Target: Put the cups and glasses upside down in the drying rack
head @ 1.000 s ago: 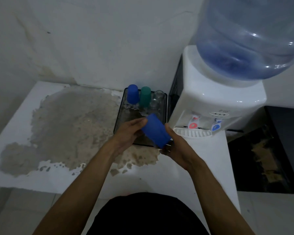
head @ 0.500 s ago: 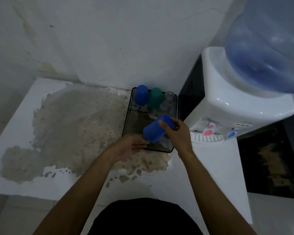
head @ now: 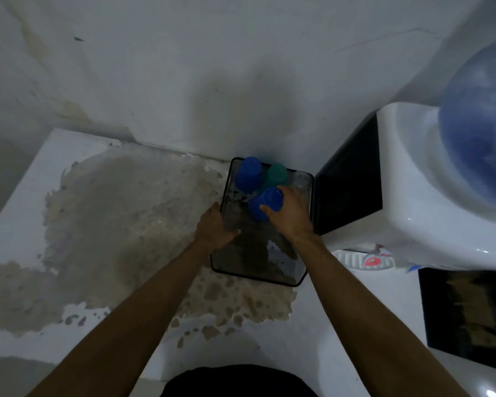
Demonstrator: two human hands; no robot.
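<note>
Both your hands reached into the rack [head: 269, 277]: right grip [head: 291, 214] wrapped the inverted blue cup [head: 265, 203]; left grip [head: 214, 227] curled loosely on its left rim.

Blue cups: I count 2 — far one [head: 249, 173] at the rack's back, near one [head: 265, 206] in my right hand [head: 291, 214].
Green cups: 1 [head: 277, 173].
Clear glasses: 1 seen [head: 302, 180] — blurry, poss. more.
Racks: 1 [head: 258, 277].
Hands: 2, incl. left [head: 214, 227].
Water dispensers: 1 [head: 430, 196], w/ 1 bottle [head: 478, 150].
</note>
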